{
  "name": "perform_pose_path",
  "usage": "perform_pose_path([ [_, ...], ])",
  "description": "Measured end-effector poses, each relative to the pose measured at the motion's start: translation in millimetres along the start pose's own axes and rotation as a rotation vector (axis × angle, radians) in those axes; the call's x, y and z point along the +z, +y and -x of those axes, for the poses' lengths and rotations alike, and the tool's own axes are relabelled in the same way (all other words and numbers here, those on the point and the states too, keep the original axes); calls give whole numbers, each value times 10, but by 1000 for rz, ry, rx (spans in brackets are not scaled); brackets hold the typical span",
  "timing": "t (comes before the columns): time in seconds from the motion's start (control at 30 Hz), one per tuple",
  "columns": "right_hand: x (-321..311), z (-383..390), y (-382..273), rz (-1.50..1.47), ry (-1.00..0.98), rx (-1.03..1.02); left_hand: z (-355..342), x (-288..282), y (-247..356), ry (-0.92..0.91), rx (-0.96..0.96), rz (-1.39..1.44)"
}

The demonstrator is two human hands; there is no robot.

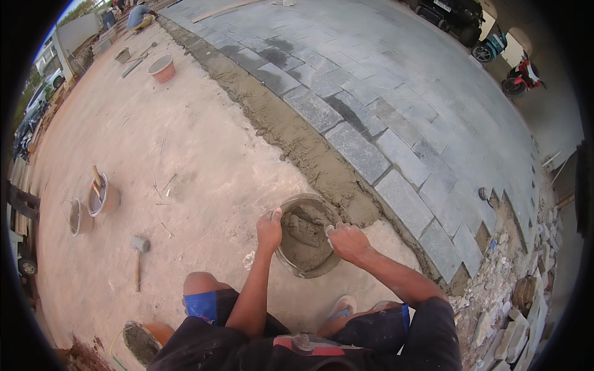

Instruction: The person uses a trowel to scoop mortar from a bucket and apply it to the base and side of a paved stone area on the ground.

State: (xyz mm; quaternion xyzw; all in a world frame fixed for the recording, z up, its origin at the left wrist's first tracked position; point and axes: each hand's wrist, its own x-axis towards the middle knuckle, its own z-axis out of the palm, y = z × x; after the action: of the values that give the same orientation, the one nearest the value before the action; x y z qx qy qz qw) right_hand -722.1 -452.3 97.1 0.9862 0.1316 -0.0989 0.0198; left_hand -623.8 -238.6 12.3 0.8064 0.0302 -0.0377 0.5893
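Note:
A round bucket of wet grey mortar (318,269) stands between my feet, close to the end of a mortar strip (309,157). My left hand (269,230) is closed on its left rim, thumb up. On the opposite side, my right hand (349,242) is closed at the right rim, its knuckles reaching over the mortar. The mortar inside is lumpy and uneven. Any tool within it is too coated to make out. Beyond the strip lies grey stone paving (352,151), its slabs set in staggered rows.
A mallet (140,246) lies on the bare ground at left, near two buckets (110,201). An orange mortar bucket (159,332) sits near my left leg. Farther off are a reddish bucket (163,73) and a crouching person (138,17). Broken stone (516,337) is piled at right.

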Motion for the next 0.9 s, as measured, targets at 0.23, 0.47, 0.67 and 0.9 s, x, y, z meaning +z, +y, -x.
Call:
perform_pose_path([
  [0.23, -265, 434, -3, -142, 81, 49, 29, -72, -77, -10, -37, 81],
  [0.47, 368, 436, -50, -492, -166, 353, -20, 28, -250, 34, 22, 35],
  [0.67, 869, 410, -380, -1105, -167, 345, 161, 102, -71, -4, -36, 89],
  [0.9, 345, 632, -190, -1314, -324, 545, 134, 70, -35, 44, 10, 191],
])
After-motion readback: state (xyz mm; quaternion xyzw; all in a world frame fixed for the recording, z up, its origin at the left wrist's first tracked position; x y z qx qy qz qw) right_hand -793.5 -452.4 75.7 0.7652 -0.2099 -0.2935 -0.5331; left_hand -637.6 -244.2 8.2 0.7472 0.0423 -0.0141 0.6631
